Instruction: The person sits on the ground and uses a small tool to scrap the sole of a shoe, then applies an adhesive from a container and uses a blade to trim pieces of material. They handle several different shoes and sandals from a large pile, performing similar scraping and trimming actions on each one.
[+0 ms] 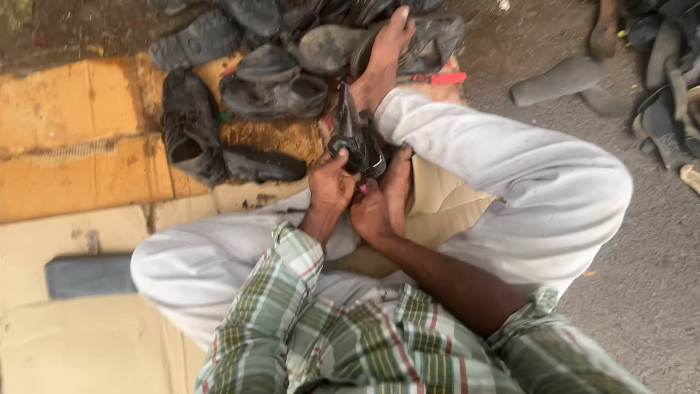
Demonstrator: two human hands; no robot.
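Seated cross-legged on flattened tan cardboard [80,168], the person grips a worn black leather shoe [355,138] with both hands closed on it, left hand [330,186] and right hand [379,208] (a pink bit shows between them), best kept braced against the shin.

The black shoe [355,138] between the hands looks like glossy leather, catching light along its upper. The worn shoes [273,95] piled beyond it are matt, dusty and scuffed. The cardboard sheets [80,157] underneath are rough, stained paperboard. The trousers [510,168] are smooth white cloth, the shirt [350,343] woven checked cotton. The ground [642,292] is coarse grey asphalt.
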